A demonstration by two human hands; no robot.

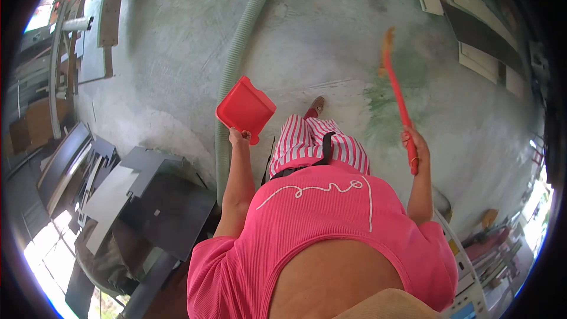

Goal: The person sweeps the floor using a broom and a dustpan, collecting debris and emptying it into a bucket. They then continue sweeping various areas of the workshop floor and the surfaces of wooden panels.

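My left hand is closed on the handle of a red dustpan, which is held out in front of me above the concrete floor. Out to the right, the fingers of my right hand wrap around the long red handle of a hand brush. Its yellowish bristles point away from me and look slightly blurred. The brush and the dustpan are well apart from each other.
A ribbed greenish hose runs along the floor beside the dustpan. Dark and grey panels are stacked at the lower left. More boards lie at the upper right. A white machine stands at the lower right.
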